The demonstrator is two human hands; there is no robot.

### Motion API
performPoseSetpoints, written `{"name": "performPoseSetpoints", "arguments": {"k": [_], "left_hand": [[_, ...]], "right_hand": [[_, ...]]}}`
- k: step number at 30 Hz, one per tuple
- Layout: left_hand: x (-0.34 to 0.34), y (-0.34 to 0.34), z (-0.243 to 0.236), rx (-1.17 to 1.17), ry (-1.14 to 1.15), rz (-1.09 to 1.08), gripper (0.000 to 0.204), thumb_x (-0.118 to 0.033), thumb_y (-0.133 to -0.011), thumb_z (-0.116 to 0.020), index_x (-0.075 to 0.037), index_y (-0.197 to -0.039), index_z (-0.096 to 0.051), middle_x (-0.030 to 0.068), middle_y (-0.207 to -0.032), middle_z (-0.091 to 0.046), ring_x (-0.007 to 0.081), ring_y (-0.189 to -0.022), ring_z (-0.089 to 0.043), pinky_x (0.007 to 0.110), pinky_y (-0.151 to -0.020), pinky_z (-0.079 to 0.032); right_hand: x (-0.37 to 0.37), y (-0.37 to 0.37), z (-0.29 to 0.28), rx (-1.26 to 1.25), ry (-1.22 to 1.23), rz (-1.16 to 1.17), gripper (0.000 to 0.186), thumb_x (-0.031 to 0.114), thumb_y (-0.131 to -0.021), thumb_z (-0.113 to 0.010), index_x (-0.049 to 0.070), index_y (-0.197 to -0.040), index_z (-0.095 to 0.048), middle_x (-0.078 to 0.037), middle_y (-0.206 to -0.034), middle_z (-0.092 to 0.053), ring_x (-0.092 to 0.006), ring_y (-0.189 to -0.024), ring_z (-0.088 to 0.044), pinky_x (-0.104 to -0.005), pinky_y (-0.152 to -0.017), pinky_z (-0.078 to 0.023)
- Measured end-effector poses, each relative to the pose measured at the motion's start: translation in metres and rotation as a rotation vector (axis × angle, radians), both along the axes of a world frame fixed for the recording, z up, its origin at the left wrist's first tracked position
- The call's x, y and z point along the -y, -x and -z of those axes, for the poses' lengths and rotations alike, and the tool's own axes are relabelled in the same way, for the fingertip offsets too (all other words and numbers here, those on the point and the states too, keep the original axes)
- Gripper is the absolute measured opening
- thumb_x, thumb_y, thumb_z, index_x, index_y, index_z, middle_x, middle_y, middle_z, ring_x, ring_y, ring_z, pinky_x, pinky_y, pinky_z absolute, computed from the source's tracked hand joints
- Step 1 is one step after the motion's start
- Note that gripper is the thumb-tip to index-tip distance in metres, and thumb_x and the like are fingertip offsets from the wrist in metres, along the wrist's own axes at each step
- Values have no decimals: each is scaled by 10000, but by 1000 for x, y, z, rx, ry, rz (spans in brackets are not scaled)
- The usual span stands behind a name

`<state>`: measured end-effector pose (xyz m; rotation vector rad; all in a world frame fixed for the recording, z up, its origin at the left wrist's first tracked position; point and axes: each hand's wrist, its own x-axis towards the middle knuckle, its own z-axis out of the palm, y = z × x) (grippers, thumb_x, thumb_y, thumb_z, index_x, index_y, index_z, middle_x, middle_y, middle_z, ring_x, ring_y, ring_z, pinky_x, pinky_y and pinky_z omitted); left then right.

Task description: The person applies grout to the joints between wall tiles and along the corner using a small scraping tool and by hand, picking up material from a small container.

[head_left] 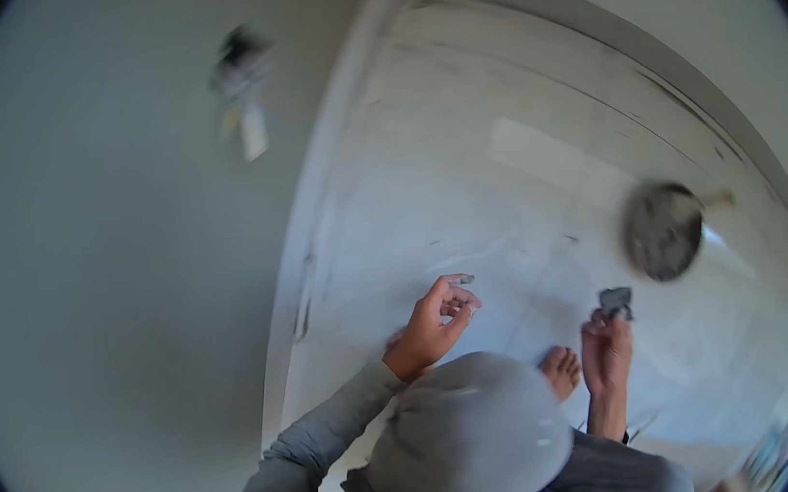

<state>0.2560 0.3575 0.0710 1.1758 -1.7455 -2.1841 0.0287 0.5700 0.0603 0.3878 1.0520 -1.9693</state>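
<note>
My right hand (608, 353) is closed on a small dark grey lump (616, 300) of what looks like wet mortar, held up at the fingertips. Ahead and to the right of it is a round dark pan (667, 232) with grey paste in it; a pale handle (717, 199) sticks out over its far right rim. My left hand (432, 327) hovers above the floor near the left wall. Its thumb and fingers are loosely bent and apart, with grey smears on the fingertips and nothing held.
Pale, dusty flooring (506, 204) with dark streaks meets a grey-green wall (125, 277) on the left. On that wall is a blurred fitting (243, 88). A bare foot (561, 373) stands beside my right hand. Blurred thin objects (776, 455) lie at lower right.
</note>
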Motion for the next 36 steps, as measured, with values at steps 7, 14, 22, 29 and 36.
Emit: {"name": "performPoseSetpoints", "arguments": {"k": [7,14,22,29,36], "left_hand": [[-229,-262,-46,810,145,-638,373,-123,-950,-646,-7,-1283,-524,115,-858,-629,222,-777,-644,359,-725,-525],[-411,-297,-44,1232,81,-569,1012,-313,-735,-899,-25,-1492,-292,225,-1440,-386,441,-1386,-342,528,-1136,-336],[-409,-293,-17,1142,478,-2,908,-438,-773,-835,-61,-1468,-388,216,-1483,-387,479,-1415,-295,595,-1164,-263],[-315,-229,34,1194,549,26,581,-349,-948,-585,9,-1396,-487,249,-1380,-531,435,-1337,-449,523,-1137,-343],[-151,-108,38,1056,697,-70,510,-325,-1027,-416,38,-1366,-533,219,-1351,-608,354,-1277,-558,434,-1122,-379]], "right_hand": [[-36,61,61,84,62,-562,295,211,-959,-730,39,-1141,-573,-10,-952,-571,-109,-829,-480,-263,-735,-436],[42,44,4,-156,50,-521,142,210,-1012,-661,76,-990,-621,-14,-903,-574,-125,-806,-488,-275,-708,-440],[56,31,14,-152,-40,-495,83,139,-990,-680,87,-1039,-637,2,-1015,-664,-111,-871,-582,-286,-748,-450],[66,22,-8,-200,-163,-438,83,107,-968,-697,82,-1027,-643,12,-959,-658,-89,-820,-562,-286,-742,-447],[46,36,-8,-178,-77,-342,50,92,-974,-684,105,-995,-640,4,-953,-674,-101,-825,-582,-281,-721,-462]]}}
